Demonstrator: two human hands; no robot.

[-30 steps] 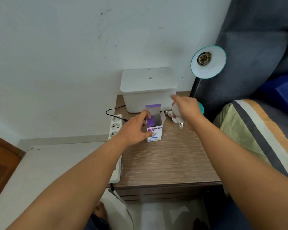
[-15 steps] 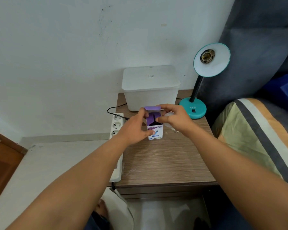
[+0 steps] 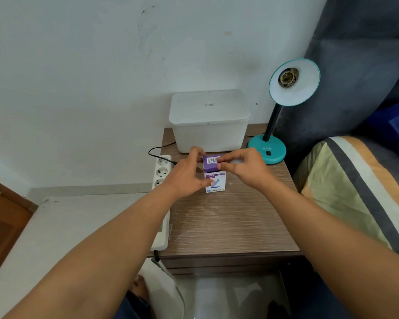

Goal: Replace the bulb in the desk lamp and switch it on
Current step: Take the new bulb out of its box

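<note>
A teal desk lamp stands at the nightstand's back right. Its shade faces me and the socket holds no bulb. A small purple and white bulb box stands upright mid-table. My left hand grips the box's left side, thumb on the front. My right hand pinches the purple top flap, which is folded down over the box. A white bulb lies on the table behind my right hand, mostly hidden by the fingers.
A white lidded plastic bin sits against the wall behind the box. A white power strip with a black cable lies along the wooden nightstand's left edge. A bed with striped cover borders the right side.
My right hand set down the bulb it held and came over to the box. The open purple flap has been folded down onto the box top. My left hand stayed on the box.
</note>
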